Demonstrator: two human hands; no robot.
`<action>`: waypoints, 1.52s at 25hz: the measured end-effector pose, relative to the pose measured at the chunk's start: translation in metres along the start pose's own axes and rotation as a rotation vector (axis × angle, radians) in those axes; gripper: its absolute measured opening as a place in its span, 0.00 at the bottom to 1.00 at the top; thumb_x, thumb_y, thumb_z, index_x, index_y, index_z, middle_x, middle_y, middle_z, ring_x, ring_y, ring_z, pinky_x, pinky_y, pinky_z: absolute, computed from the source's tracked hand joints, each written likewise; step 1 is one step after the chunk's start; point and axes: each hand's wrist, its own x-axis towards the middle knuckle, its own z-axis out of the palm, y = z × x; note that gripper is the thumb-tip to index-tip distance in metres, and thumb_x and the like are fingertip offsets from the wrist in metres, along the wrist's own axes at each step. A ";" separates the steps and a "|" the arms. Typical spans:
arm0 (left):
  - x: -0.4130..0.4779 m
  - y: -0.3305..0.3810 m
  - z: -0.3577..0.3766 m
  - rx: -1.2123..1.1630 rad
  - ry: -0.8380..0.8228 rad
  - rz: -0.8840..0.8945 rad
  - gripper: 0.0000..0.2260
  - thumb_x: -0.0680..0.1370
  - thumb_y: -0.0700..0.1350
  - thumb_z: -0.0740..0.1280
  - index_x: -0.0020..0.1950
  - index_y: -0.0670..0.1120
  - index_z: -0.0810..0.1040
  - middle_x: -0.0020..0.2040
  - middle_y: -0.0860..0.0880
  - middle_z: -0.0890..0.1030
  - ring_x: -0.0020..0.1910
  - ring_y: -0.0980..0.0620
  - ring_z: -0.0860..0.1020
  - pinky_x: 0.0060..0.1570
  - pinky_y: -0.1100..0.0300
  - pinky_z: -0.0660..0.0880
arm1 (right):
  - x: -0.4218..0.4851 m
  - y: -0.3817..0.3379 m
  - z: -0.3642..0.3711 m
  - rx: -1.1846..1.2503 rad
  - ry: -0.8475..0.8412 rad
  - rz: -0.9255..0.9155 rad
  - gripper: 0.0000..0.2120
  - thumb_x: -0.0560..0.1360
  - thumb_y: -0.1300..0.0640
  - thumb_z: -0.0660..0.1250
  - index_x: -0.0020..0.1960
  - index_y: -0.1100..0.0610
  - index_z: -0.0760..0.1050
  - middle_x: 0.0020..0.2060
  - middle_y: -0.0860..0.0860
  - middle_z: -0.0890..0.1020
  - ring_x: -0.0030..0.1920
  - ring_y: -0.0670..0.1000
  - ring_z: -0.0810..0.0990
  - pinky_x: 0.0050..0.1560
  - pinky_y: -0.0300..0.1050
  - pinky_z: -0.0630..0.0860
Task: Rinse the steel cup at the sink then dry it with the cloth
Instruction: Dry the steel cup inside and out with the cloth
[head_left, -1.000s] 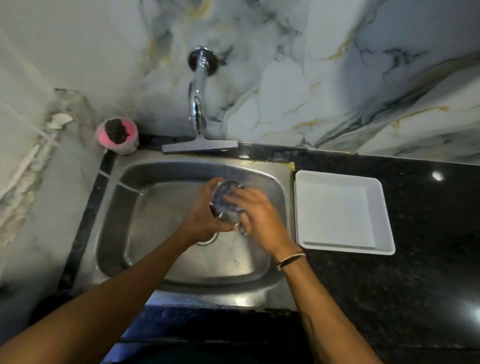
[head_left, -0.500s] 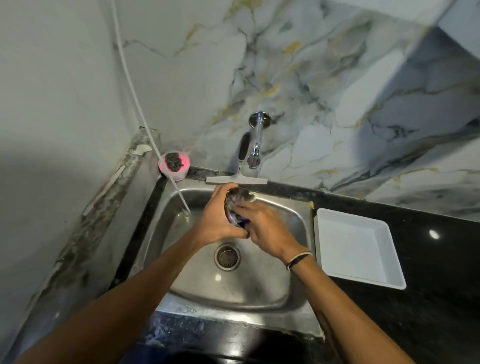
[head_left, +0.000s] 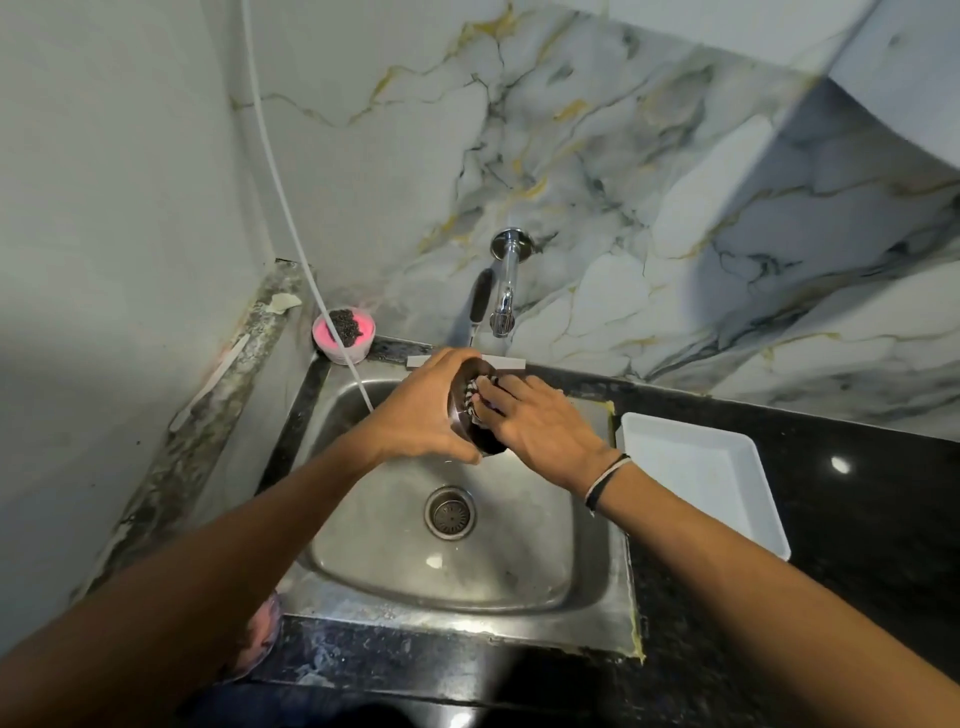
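Observation:
My left hand (head_left: 423, 410) is wrapped around the steel cup (head_left: 462, 410), holding it on its side above the sink (head_left: 363, 561), mouth facing right. My right hand (head_left: 540, 423) presses a patterned dark-and-white cloth (head_left: 475, 397) into the cup's mouth, fingers partly inside. Most of the cloth is hidden inside the cup and under my fingers. The tap (head_left: 506, 291) juts from the marble wall just behind the cup; no water stream is visible.
A white rectangular tray (head_left: 727, 499) lies on the black counter right of the sink. A pink tub with a dark scrubber (head_left: 344, 332) sits at the back left corner. A white hose (head_left: 291, 208) runs down into the basin. The drain (head_left: 450, 512) is below my hands.
The view has tilted upward, showing more wall. My hands with the cup and cloth stay together over the sink, now closer to the tap, and the cup's mouth faces right.

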 end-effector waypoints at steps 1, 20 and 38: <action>0.002 0.002 0.002 0.048 0.017 0.040 0.53 0.57 0.53 0.87 0.78 0.54 0.67 0.70 0.55 0.73 0.63 0.56 0.77 0.63 0.66 0.74 | -0.002 -0.007 0.002 0.050 -0.015 0.022 0.17 0.79 0.62 0.70 0.68 0.59 0.80 0.68 0.59 0.83 0.63 0.62 0.83 0.58 0.55 0.80; -0.008 0.030 0.059 -1.528 0.350 -0.383 0.17 0.77 0.41 0.75 0.64 0.37 0.84 0.57 0.40 0.87 0.59 0.44 0.85 0.60 0.56 0.84 | -0.034 -0.047 0.001 0.761 0.612 0.446 0.34 0.76 0.73 0.58 0.80 0.54 0.73 0.81 0.54 0.72 0.69 0.56 0.73 0.73 0.46 0.74; -0.018 0.043 0.046 -1.460 -0.096 -0.312 0.33 0.69 0.57 0.80 0.68 0.39 0.82 0.64 0.36 0.83 0.59 0.38 0.82 0.63 0.42 0.75 | -0.028 -0.003 -0.028 0.923 0.555 0.576 0.37 0.72 0.74 0.59 0.77 0.51 0.76 0.75 0.49 0.78 0.71 0.53 0.73 0.78 0.44 0.68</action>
